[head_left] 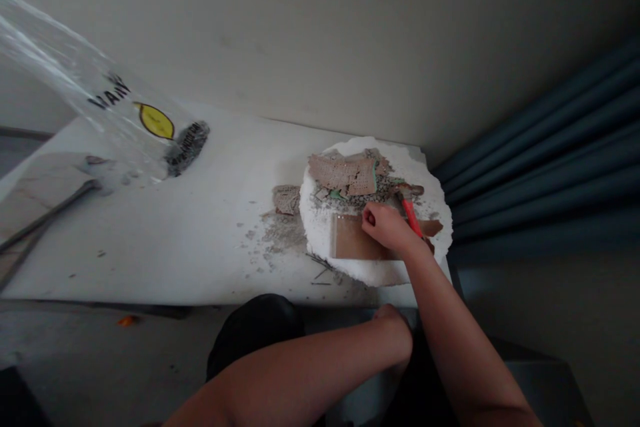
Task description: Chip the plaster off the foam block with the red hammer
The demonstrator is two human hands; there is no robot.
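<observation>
My right hand (387, 228) is closed over a flat brown panel (350, 240), fingers curled inward; whatever they may hold is hidden. The panel lies on a rough-edged white slab (320, 230). Beside that wrist is a tool with a red handle (412, 215), its head among the debris. Just beyond the hand, a cracked brown textured sheet (345, 173) rests on grey crumbs (357, 200), with bits of green showing. My left hand (395, 328) is bent downward at the table's near edge above my lap. Its fingers are out of sight.
Grey dust and fragments (285, 233) lie left of the slab on the white table (190, 233), with thin dark sticks (320, 270) near its front. A clear printed plastic bag (125, 107) and a dark bar (50, 213) are at left. Blue-grey curtains (540, 167) hang at right.
</observation>
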